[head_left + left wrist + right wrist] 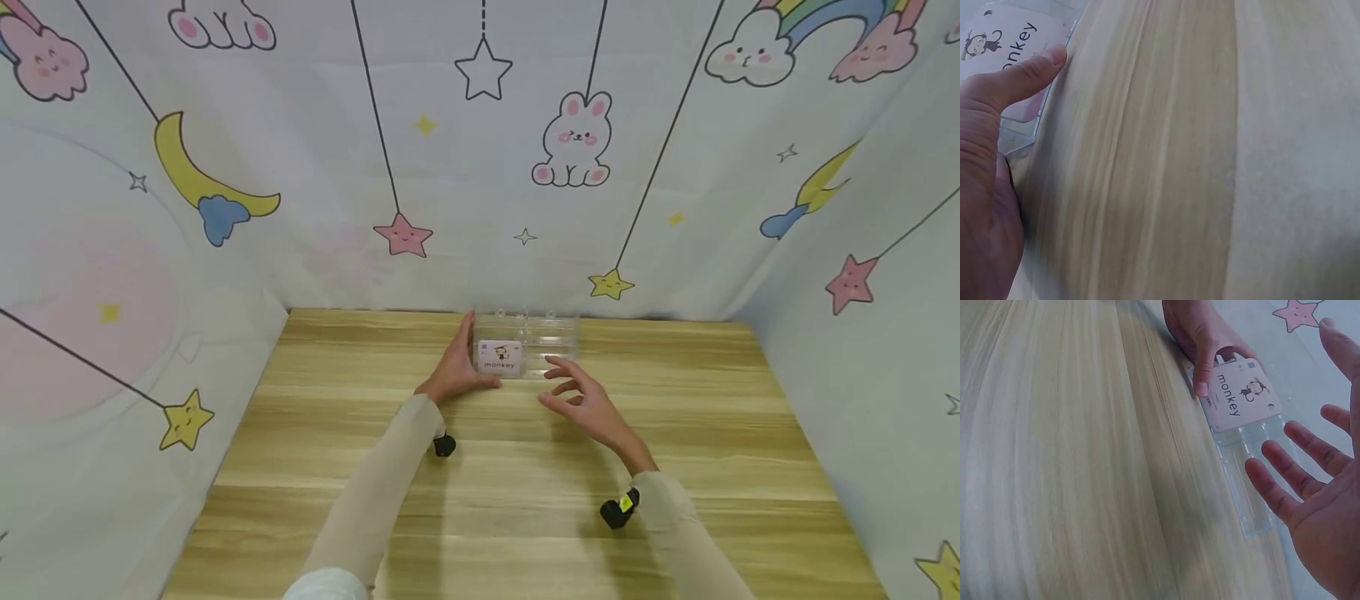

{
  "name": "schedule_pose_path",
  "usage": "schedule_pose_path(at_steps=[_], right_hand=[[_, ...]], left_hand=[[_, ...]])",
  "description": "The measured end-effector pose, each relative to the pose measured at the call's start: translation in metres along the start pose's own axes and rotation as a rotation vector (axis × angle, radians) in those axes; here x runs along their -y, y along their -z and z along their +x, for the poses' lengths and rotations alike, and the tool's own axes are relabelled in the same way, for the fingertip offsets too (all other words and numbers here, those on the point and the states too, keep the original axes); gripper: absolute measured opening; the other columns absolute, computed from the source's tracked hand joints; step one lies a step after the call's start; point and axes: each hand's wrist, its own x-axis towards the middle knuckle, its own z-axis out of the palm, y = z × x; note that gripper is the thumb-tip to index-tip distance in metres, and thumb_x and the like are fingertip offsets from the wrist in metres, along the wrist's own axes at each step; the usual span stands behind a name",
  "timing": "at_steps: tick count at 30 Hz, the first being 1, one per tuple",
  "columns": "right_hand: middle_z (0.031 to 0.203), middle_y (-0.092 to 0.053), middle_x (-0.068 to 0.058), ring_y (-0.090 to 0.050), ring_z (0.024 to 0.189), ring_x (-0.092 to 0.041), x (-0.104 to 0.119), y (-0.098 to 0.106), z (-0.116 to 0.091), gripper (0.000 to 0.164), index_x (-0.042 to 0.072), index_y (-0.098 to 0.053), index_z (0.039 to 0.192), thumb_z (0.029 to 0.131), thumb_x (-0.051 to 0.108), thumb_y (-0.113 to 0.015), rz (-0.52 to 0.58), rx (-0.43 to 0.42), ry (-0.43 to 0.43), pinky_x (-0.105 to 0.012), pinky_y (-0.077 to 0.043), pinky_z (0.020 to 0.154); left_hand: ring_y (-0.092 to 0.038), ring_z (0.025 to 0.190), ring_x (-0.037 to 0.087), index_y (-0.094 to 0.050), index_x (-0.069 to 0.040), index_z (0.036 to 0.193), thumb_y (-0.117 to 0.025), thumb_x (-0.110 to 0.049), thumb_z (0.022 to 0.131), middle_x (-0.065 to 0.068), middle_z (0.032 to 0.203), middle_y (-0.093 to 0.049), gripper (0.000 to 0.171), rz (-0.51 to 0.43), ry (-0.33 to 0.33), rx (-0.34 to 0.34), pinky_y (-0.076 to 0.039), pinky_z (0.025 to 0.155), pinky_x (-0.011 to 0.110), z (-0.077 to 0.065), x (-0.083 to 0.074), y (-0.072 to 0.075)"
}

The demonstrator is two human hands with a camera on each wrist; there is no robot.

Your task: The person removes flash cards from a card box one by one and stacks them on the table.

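Observation:
A clear plastic case [552, 341] with several compartments lies at the table's back edge. On its left half sits a pale pink card [499, 358] bearing a small monkey drawing and the word "monkey". My left hand [456, 368] holds the case at its left end, thumb along the front edge and fingers along the side. In the left wrist view that thumb [1032, 74] reaches over the near edge, overlapping the card. My right hand [588, 407] hovers by the case's front right corner. Its fingers [1300, 478] are spread and loosely bent, with nothing between them.
The wood-grain table [495, 500] reaches back to a white cloth backdrop [480, 167] printed with stars, moons and rabbits. More of this cloth stands on the left and right. A small black camera [445, 445] sits at my left wrist, another [617, 511] at the right.

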Motion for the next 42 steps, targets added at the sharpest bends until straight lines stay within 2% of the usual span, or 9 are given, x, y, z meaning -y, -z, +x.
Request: schedule_pose_path(at_steps=[6, 14, 20, 23, 28, 36, 42], right_hand=[[0.138, -0.059, -0.021, -0.066, 0.107, -0.028, 0.000, -0.008, 0.014, 0.068, 0.019, -0.046, 0.156, 0.097, 0.034, -0.076, 0.001, 0.022, -0.021, -0.053, -0.058, 0.093], [0.129, -0.066, -0.014, -0.066, 0.105, -0.029, -0.001, -0.010, 0.040, 0.064, 0.015, -0.050, 0.153, 0.098, 0.035, -0.074, -0.028, 0.007, -0.036, -0.044, -0.060, 0.084], [0.124, -0.068, -0.013, -0.067, 0.101, -0.031, -0.005, -0.015, 0.053, 0.055, 0.016, -0.053, 0.151, 0.101, 0.032, -0.071, 0.018, 0.013, -0.056, -0.053, -0.063, 0.079], [0.124, -0.067, -0.015, -0.067, 0.101, -0.035, -0.004, -0.016, 0.057, 0.053, 0.016, -0.054, 0.150, 0.101, 0.029, -0.070, 0.034, 0.011, -0.068, -0.057, -0.063, 0.078], [0.123, -0.066, -0.016, -0.066, 0.105, -0.042, -0.005, -0.017, 0.062, 0.051, 0.016, -0.055, 0.150, 0.102, 0.029, -0.069, 0.044, 0.013, -0.091, -0.057, -0.063, 0.079], [0.124, -0.066, -0.017, -0.066, 0.106, -0.045, -0.004, -0.020, 0.063, 0.050, 0.016, -0.056, 0.149, 0.102, 0.030, -0.069, 0.039, 0.031, -0.098, -0.056, -0.063, 0.077], [0.124, -0.066, -0.018, -0.066, 0.107, -0.046, -0.005, -0.022, 0.065, 0.053, 0.015, -0.055, 0.150, 0.102, 0.030, -0.070, 0.046, 0.024, -0.104, -0.057, -0.063, 0.077]], left_hand=[[-0.036, 0.149, 0.032, 0.002, -0.015, 0.167, -0.103, -0.026, 0.065, 0.017, 0.169, -0.022, 0.147, 0.031, 0.050, 0.027, -0.032, 0.123, 0.039, 0.000, -0.001, 0.000], [-0.036, 0.149, 0.033, -0.007, -0.010, 0.166, -0.102, -0.022, 0.066, 0.020, 0.165, -0.029, 0.138, -0.019, 0.029, 0.036, -0.034, 0.122, 0.038, 0.005, -0.001, 0.003], [-0.034, 0.151, 0.030, -0.010, -0.012, 0.166, -0.101, -0.023, 0.068, 0.017, 0.165, -0.029, 0.134, -0.018, 0.049, 0.053, -0.032, 0.123, 0.033, 0.006, -0.001, 0.005], [-0.033, 0.151, 0.028, -0.011, -0.014, 0.165, -0.101, -0.023, 0.068, 0.016, 0.165, -0.029, 0.133, -0.013, 0.062, 0.057, -0.032, 0.123, 0.031, 0.006, -0.002, 0.006], [-0.032, 0.152, 0.029, -0.010, -0.010, 0.166, -0.101, -0.022, 0.067, 0.018, 0.166, -0.027, 0.135, -0.028, 0.062, 0.050, -0.031, 0.123, 0.032, 0.006, -0.001, 0.006], [-0.034, 0.151, 0.031, -0.012, -0.009, 0.166, -0.101, -0.023, 0.068, 0.020, 0.164, -0.030, 0.133, -0.038, 0.031, 0.039, -0.033, 0.123, 0.034, 0.007, 0.005, 0.004], [-0.034, 0.151, 0.030, -0.013, -0.012, 0.165, -0.101, -0.024, 0.069, 0.018, 0.164, -0.031, 0.131, -0.026, 0.044, 0.045, -0.033, 0.123, 0.034, 0.007, 0.003, 0.004]])
